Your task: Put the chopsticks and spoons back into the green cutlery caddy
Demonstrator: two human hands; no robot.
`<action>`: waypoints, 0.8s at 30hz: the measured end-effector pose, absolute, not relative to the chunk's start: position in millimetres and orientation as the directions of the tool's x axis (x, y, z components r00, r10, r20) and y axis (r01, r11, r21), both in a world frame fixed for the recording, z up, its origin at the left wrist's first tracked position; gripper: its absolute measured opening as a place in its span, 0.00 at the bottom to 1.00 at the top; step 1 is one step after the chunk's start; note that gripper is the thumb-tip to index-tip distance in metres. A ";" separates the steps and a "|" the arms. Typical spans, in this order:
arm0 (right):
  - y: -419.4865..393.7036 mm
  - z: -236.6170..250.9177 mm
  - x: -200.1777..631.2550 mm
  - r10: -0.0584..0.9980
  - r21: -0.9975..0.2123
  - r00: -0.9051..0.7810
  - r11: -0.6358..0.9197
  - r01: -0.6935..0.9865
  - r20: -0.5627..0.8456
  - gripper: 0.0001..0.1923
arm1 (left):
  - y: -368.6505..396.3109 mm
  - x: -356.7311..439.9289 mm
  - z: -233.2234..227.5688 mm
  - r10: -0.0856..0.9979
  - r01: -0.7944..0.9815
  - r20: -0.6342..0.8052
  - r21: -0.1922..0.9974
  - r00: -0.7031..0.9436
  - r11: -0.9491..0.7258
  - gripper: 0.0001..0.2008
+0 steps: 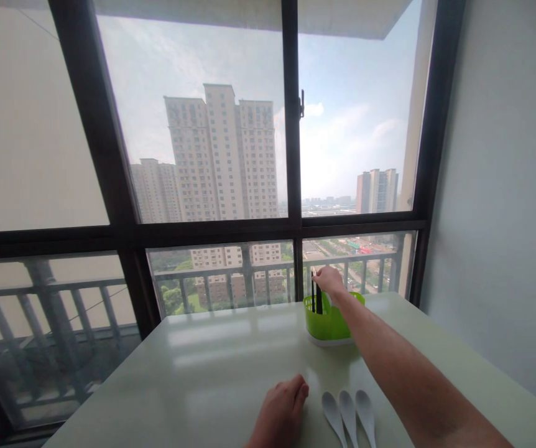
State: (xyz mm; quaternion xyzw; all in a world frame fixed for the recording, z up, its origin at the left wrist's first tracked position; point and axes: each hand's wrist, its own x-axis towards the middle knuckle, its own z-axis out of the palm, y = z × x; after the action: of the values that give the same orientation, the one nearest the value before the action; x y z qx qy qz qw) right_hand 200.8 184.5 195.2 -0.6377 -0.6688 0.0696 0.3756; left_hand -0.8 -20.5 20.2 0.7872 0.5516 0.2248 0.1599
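Note:
My right hand reaches far forward over a bright green utensil holder with a white base. Its fingers are pinched at the upper ends of black chopsticks, which stand upright in the holder's left part. The forearm hides some of the holder's right side. Closer to me, my left hand lies on the table with its fingers curled in, and nothing shows in it. Just right of it, three white spoons lie side by side, bowls pointing away from me; the handle ends are cut off by the frame.
The pale, glossy table runs up to a large window with a dark frame. A plain wall rises on the right. Outside the glass are a railing and tall buildings.

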 end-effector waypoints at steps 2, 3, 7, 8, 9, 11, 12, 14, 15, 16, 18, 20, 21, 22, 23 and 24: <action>177.2 198.1 206.3 0.872 -0.566 0.124 0.194 0.801 0.474 0.14 | -19.9 -0.8 19.2 0.940 0.797 0.170 0.499 0.295 -0.340 0.18; 172.0 200.1 209.5 0.854 -0.565 0.137 0.204 0.799 0.502 0.16 | -19.6 -0.7 18.7 0.940 0.798 0.170 0.498 0.295 -0.341 0.18; 138.1 204.8 225.2 0.801 -0.564 0.145 0.267 0.782 0.580 0.20 | -18.5 0.0 16.9 0.937 0.796 0.189 0.495 0.293 -0.349 0.18; 126.6 202.9 230.0 0.794 -0.562 0.139 0.283 0.777 0.592 0.19 | -18.2 0.0 16.7 0.937 0.795 0.195 0.496 0.289 -0.349 0.18; 114.2 198.9 235.1 0.788 -0.560 0.130 0.300 0.773 0.602 0.18 | -17.8 0.0 16.6 0.938 0.795 0.197 0.497 0.286 -0.348 0.18; 88.4 183.0 247.0 0.784 -0.551 0.098 0.336 0.763 0.613 0.17 | -17.0 -0.2 16.8 0.940 0.790 0.197 0.509 0.279 -0.341 0.17; 76.0 171.1 253.6 0.789 -0.547 0.067 0.359 0.756 0.610 0.19 | -16.6 -0.4 17.1 0.941 0.785 0.197 0.519 0.274 -0.337 0.16; 54.3 140.6 267.8 0.841 -0.560 -0.019 0.377 0.738 0.541 0.22 | -16.1 -0.8 17.9 0.943 0.774 0.205 0.538 0.263 -0.333 0.15; 45.4 123.1 275.0 0.876 -0.579 -0.063 0.369 0.727 0.478 0.23 | -16.1 -1.0 18.5 0.944 0.772 0.209 0.544 0.255 -0.329 0.14; 38.0 105.0 282.1 0.908 -0.602 -0.099 0.349 0.718 0.408 0.22 | -16.1 -1.1 19.2 0.945 0.770 0.213 0.548 0.249 -0.326 0.13; 27.1 70.0 294.7 0.959 -0.672 -0.171 0.282 0.685 0.228 0.18 | -16.4 -1.5 20.9 0.946 0.771 0.211 0.550 0.244 -0.322 0.12; 20.0 41.1 304.2 0.969 -0.759 -0.245 0.177 0.627 0.023 0.12 | -16.4 -2.1 22.4 0.948 0.769 0.204 0.555 0.245 -0.318 0.12; 17.5 30.1 307.4 0.960 -0.795 -0.276 0.131 0.592 -0.048 0.12 | -16.2 -2.4 23.0 0.948 0.766 0.204 0.558 0.246 -0.319 0.12; 15.6 21.6 309.6 0.951 -0.823 -0.298 0.107 0.557 -0.079 0.13 | -15.7 -2.7 23.4 0.947 0.763 0.208 0.562 0.244 -0.320 0.12; 14.1 15.7 310.9 0.949 -0.843 -0.308 0.114 0.526 -0.064 0.14 | -15.1 -3.0 23.7 0.947 0.760 0.212 0.565 0.243 -0.321 0.12; 13.2 12.1 311.5 0.952 -0.855 -0.306 0.143 0.499 -0.019 0.13 | -14.4 -3.3 23.8 0.946 0.757 0.216 0.567 0.242 -0.323 0.12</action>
State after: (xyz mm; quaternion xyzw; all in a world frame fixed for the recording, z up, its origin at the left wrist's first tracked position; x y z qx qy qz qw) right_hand 311.5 13.2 12.1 -0.5171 -0.7014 0.4013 0.2821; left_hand -3.3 -14.4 23.8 0.7681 0.5544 0.2676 0.1761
